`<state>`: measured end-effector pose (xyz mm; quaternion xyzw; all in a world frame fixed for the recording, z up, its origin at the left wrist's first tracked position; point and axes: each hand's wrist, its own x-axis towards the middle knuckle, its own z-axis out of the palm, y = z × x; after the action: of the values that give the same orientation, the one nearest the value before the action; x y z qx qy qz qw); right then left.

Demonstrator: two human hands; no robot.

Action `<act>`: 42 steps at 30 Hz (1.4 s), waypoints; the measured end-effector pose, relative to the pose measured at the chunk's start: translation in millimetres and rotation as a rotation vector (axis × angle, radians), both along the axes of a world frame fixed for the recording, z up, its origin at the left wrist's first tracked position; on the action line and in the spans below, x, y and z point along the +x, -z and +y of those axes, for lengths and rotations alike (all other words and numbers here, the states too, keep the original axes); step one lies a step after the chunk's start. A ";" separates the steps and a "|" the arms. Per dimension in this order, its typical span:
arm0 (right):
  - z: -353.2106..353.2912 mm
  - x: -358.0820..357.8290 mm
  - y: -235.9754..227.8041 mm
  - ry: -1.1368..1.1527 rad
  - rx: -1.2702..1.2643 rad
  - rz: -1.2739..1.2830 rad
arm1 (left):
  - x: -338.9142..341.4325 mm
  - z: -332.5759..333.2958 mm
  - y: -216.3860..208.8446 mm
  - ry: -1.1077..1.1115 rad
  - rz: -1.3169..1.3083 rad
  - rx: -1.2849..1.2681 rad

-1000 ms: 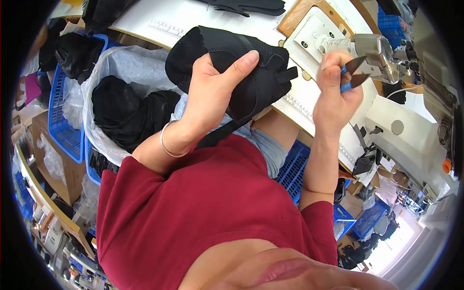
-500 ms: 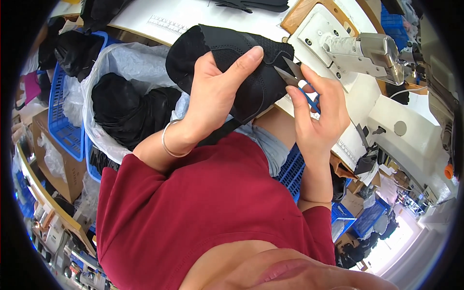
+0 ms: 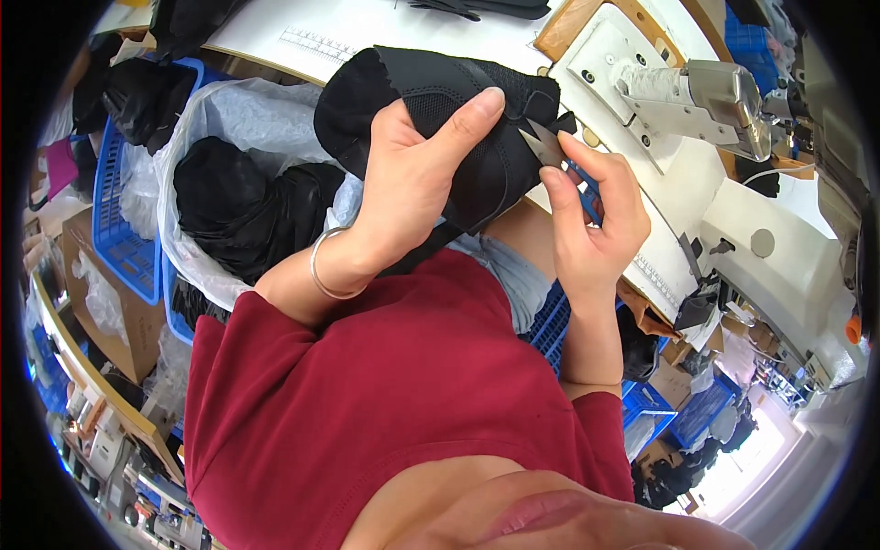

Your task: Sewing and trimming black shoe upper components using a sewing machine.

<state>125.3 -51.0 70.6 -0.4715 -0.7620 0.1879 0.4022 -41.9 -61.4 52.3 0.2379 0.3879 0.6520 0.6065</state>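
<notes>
My left hand (image 3: pixel 412 174) is closed on a black stitched shoe upper (image 3: pixel 486 151), thumb on top and the other fingers hidden beneath. Mesh and smooth panels show on the upper. In my right hand (image 3: pixel 600 206) is a small pair of scissors (image 3: pixel 548 147) with blue handles. Its blades lie against the right edge of the upper, near a small dark flap that sticks out there. Whether the blade tips are over or under the material is hard to make out.
A sewing machine (image 3: pixel 706 105) stands on the white table (image 3: pixel 266 37) at the right. Left of me, a blue basket (image 3: pixel 137 243) stands beside a clear plastic bag (image 3: pixel 192 266) holding black pieces (image 3: pixel 238 202). More black pieces (image 3: pixel 477 7) lie on the table's far part.
The scissors' blades have come closer together and moved slightly down at the upper's edge. A dark flap now sticks out beside them. My left hand has hardly moved.
</notes>
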 end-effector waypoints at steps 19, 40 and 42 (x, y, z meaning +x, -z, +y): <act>6.5 7.5 -0.9 -0.099 -0.263 0.124 | 0.3 -6.0 4.1 0.019 0.039 0.018; 16.5 15.1 -0.7 -0.160 -0.150 0.091 | -6.5 -3.7 1.3 0.074 -0.143 -0.063; 16.5 18.2 0.0 -0.168 -0.286 0.192 | -7.3 -5.1 6.2 0.082 -0.130 -0.053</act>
<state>143.5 -34.5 70.6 -0.4385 -0.7222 0.3715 0.3849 -49.2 -66.5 46.2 0.1944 0.3548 0.6302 0.6626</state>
